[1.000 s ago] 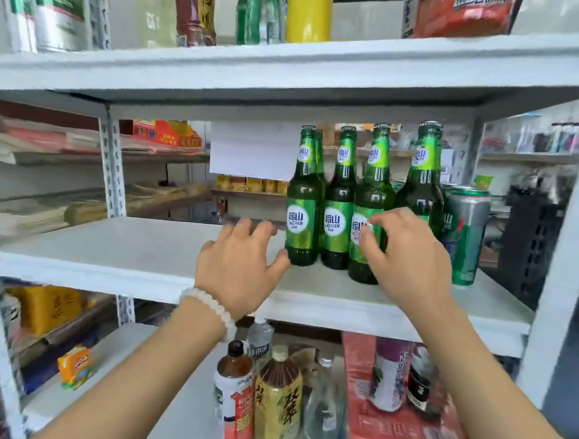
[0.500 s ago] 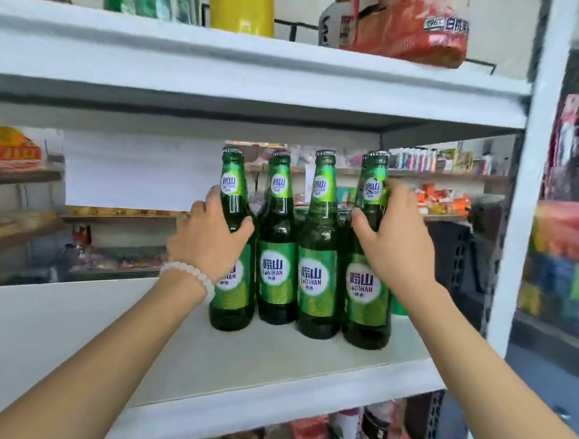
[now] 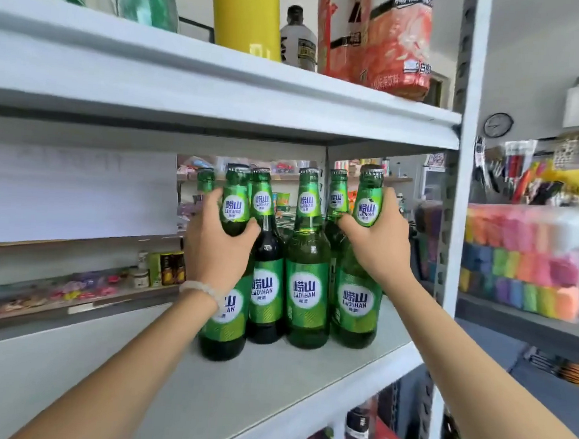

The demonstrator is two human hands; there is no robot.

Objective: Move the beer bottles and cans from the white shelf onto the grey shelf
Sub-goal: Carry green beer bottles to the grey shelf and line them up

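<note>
Head view puts me right up against the white shelf (image 3: 270, 382), looking at a tight cluster of green beer bottles standing upright near its right end. My left hand (image 3: 216, 245) is wrapped around the shoulder and lower neck of the leftmost front bottle (image 3: 227, 321), fingers curled behind the glass and thumb across the front, just under the neck label. My right hand (image 3: 380, 246) grips the neck of the rightmost front bottle (image 3: 357, 303) the same way, fingers (image 3: 390, 205) curled round the far side, thumb on the near side. Both bottles appear to have their bases on the shelf board, though I cannot tell for sure whether either is raised a little. Between them stand a darker bottle (image 3: 266, 286) and a lighter green bottle (image 3: 307, 289), touching their neighbours, with at least two more necks showing behind. A pale bead bracelet (image 3: 201, 290) sits on my left wrist. On the shelf above I see a yellow cylinder (image 3: 244, 14) and an orange pack (image 3: 398, 38).
</note>
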